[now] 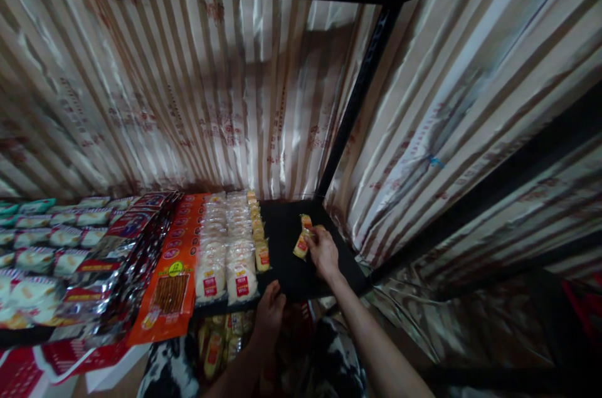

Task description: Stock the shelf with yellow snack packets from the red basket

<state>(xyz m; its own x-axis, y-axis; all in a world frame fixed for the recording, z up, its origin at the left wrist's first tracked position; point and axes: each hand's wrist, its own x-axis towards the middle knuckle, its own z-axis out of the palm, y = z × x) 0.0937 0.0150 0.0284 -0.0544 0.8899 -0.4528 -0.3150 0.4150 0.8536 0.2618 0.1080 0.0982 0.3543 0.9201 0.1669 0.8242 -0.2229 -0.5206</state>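
My right hand [323, 252] reaches over the dark shelf and pinches a small yellow snack packet [301, 246] with a red label between thumb and fingers. A second yellow packet [306, 221] lies just behind it. At the shelf's front edge is my left hand [271, 305], its fingers loosely bent and apart, with nothing visible in it. To its left, a row of small yellow packets [262, 254] runs toward the back. Beside that row are two rows of clear-wrapped pale snacks [241, 269] with red labels.
Farther left are orange snack bags [174, 285], dark shiny bags [113, 260] and white packets [32, 298]. Below the shelf, more yellow packets [214, 348] sit near a red basket [75, 351]. A black upright post [360, 94] stands at the back right corner, before striped sheeting [226, 97].
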